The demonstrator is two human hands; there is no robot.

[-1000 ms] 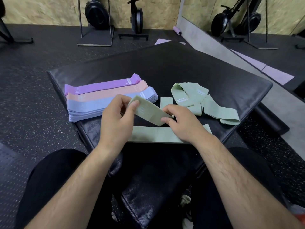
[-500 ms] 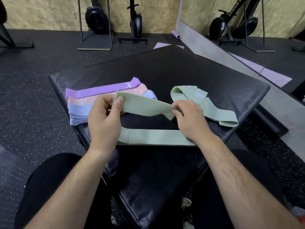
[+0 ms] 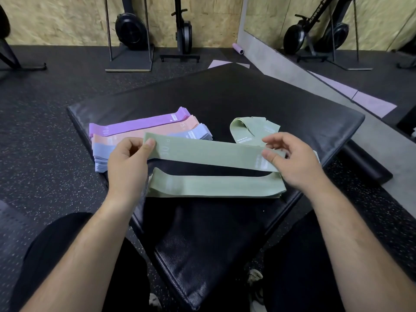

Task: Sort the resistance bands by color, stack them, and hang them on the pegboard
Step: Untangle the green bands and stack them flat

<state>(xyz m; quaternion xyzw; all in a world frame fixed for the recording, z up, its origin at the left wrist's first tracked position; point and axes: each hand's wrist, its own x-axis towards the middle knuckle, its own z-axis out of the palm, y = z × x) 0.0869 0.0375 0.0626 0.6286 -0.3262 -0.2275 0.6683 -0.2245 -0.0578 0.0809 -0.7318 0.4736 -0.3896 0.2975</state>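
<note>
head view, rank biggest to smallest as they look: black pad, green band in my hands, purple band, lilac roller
black pad
green band
purple band, partly covered and farther
lilac roller, far off, so true size unsure

We hold both bare forearms forward, backs of hands up, our left hand [image 3: 128, 167] pinching one end of a flat sage-green fabric resistance band [image 3: 211, 154] and our right hand [image 3: 295, 163], well apart from it, pinching the other.
</note>
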